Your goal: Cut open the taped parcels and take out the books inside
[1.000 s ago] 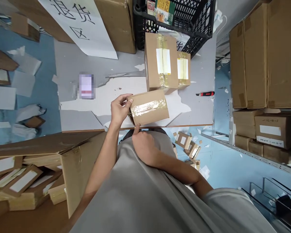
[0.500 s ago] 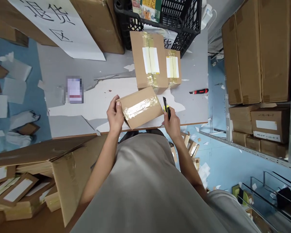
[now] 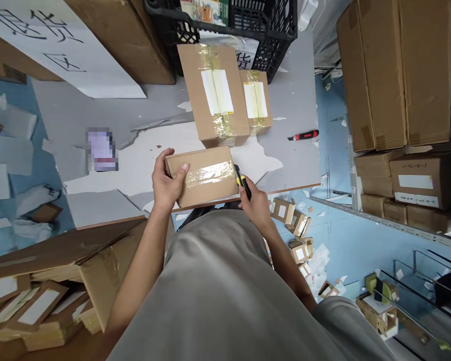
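Note:
A small cardboard box (image 3: 203, 188) with shiny clear tape along its top is at the front edge of the table. My left hand (image 3: 169, 180) grips its left end, the thumb on top and the fingers around the far corner. In my right hand (image 3: 254, 204) is a black and yellow utility knife (image 3: 243, 181), its tip at the right end of the box. Whether the blade touches the tape there I cannot tell. Just beyond stand a larger taped box (image 3: 218, 100) and a smaller taped box (image 3: 256, 103), both with white labels.
A red and black utility knife (image 3: 303, 135) lies on the table's right side. A black plastic crate (image 3: 263, 37) stands at the back. To my left is a big open carton (image 3: 101, 281) holding several boxes; on the right, shelving bears cartons (image 3: 383, 75). Several boxes (image 3: 299, 223) litter the floor.
The small box has turned closer to level, its right end lower. My right hand has brought the knife against that end, and my left thumb now lies across the top. The view has shifted slightly.

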A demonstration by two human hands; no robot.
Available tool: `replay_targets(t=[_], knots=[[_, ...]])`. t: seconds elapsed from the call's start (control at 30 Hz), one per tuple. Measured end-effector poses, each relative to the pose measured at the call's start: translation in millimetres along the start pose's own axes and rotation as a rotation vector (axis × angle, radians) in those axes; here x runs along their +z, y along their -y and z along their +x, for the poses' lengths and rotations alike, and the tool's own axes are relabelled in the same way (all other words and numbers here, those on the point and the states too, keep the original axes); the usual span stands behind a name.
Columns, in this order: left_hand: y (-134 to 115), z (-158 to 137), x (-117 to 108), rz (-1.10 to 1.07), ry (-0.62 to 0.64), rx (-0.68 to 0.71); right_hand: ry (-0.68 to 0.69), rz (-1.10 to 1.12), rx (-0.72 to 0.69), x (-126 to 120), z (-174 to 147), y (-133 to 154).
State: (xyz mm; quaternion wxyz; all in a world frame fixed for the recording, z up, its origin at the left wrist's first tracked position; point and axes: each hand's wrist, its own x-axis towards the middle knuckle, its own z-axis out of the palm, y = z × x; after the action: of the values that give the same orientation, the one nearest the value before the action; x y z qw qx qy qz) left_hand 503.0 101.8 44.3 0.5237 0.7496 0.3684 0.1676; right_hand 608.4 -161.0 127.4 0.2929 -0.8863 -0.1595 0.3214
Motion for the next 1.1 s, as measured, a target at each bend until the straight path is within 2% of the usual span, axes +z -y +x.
replay_targets(t=[0.13,0.3,0.47,0.67,0.8,0.9,1.0,1.1], knots=[[-3,-3,1,-0.010,-0.016,-0.011,0.019,-0.137,-0.025,-5,4,15],[-8,-9,5,0.011,-0.053,-0.010,0.098,-0.400,0.067,-13,7,47],[-6,-12,10,0.055,-0.079,0.007,0.151,-0.536,0.113,-15,11,72],[-4,-17,15,0.056,-0.095,0.020,0.259,-0.595,0.194,-24,-7,74],[0,-19,15,0.057,-0.104,0.049,0.243,-0.579,0.182,-26,-9,73],[4,-19,16,0.072,-0.103,0.048,0.295,-0.587,0.180,-22,-13,67],[6,-18,15,0.060,-0.074,0.058,0.326,-0.599,0.194,-19,-23,60],[7,-18,11,0.043,-0.053,0.070,0.321,-0.584,0.172,-27,-39,63]])
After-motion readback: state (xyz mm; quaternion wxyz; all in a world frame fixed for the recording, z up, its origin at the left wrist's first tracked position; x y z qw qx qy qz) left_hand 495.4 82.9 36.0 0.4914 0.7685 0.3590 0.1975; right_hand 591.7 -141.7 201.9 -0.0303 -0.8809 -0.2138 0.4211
